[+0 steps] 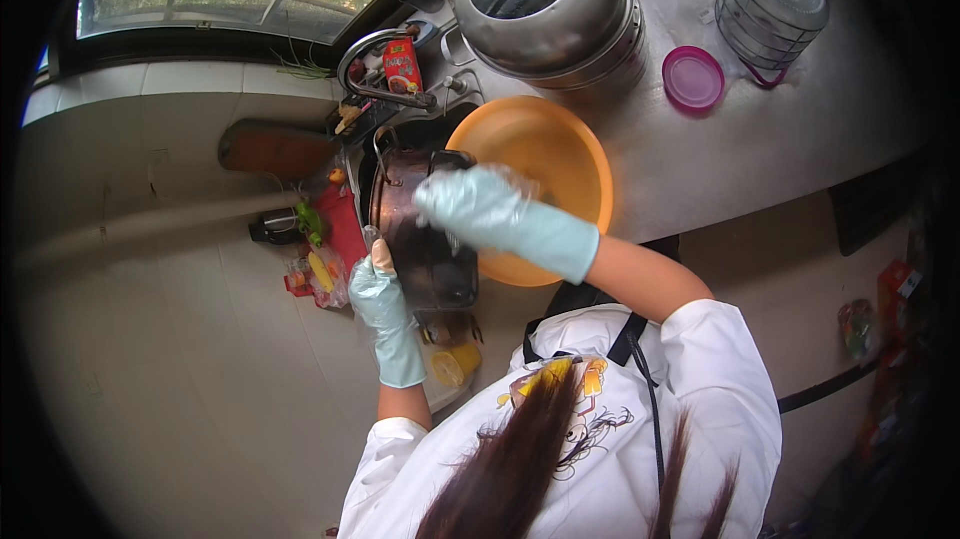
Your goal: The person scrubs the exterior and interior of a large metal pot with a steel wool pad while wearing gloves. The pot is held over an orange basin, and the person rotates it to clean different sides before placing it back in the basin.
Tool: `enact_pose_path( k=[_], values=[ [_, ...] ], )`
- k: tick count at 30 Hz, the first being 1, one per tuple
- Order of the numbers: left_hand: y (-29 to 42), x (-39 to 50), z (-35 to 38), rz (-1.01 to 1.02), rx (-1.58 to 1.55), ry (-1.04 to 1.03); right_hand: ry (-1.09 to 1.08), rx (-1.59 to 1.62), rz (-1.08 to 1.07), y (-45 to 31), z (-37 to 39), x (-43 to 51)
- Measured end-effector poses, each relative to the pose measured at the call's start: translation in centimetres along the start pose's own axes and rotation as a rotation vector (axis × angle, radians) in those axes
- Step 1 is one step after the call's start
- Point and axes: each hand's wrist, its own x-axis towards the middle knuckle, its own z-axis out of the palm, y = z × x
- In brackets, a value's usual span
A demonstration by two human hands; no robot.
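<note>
A large, darkened metal pot (pixel 420 239) with a coppery sheen and a loop handle is tilted at the sink, left of an orange plastic basin (pixel 555 141). My left hand (pixel 384 310), in a pale blue glove with clear plastic over it, is at the pot's left side with the thumb raised along it; its fingers are partly hidden, so its hold is unclear. My right hand (pixel 480 205), gloved the same way and blurred, is over the pot's right side and the basin's left rim. Whether it holds anything cannot be seen.
Behind the basin stands a lidded steel steamer pot (pixel 555 13). A pink-rimmed lid (pixel 693 79) and a glass jar in a wire frame (pixel 772 6) are on the steel counter at right. The curved faucet (pixel 349 73) is beyond the pot. A yellow container (pixel 456 365) sits near my left forearm.
</note>
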Motion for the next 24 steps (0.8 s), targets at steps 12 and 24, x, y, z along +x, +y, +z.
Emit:
enact_pose_path(
  k=[12,24],
  values=[
    [-2.7,-0.1,-0.3,-0.126,-0.112,0.034,0.552,0.204,0.292,3.2,4.6,-1.1],
    [-2.2,-0.1,-1.0,-0.312,-0.086,0.007,0.55,0.578,0.747,4.0,6.3,-0.8]
  ],
)
